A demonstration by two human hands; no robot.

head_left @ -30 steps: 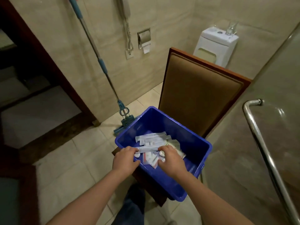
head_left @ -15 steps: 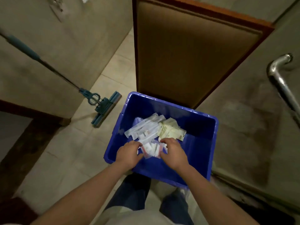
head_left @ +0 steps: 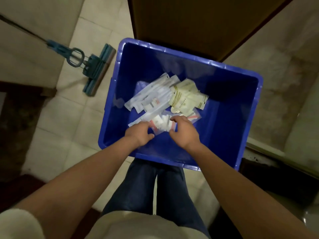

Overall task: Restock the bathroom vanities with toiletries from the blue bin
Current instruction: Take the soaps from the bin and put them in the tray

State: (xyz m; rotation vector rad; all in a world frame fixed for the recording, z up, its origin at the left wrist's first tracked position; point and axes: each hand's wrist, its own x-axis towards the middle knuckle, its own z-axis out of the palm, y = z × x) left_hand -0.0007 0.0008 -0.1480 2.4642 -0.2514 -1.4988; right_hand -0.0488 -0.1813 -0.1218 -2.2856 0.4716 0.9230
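A blue bin [head_left: 241,107] stands in front of me, seen from above. Inside lie several long white packets [head_left: 151,95], a few cream sachets with gold print [head_left: 186,99] and a clear bag of small red-and-white packets [head_left: 163,124]. Both my hands reach into the bin at its near side. My left hand [head_left: 139,133] has its fingers curled on the left edge of the clear bag. My right hand [head_left: 183,131] curls over the bag's right edge. The fingertips are hidden under the hands.
A brown padded chair back [head_left: 198,23] rises behind the bin. A teal mop [head_left: 96,69] lies on the tiled floor to the left. A beige wall [head_left: 284,75] is at the right. My legs [head_left: 155,187] are below the bin.
The view has tilted downward and closer over the bin. Both hands have stayed at the clear bag, shifting slightly apart along its edges.
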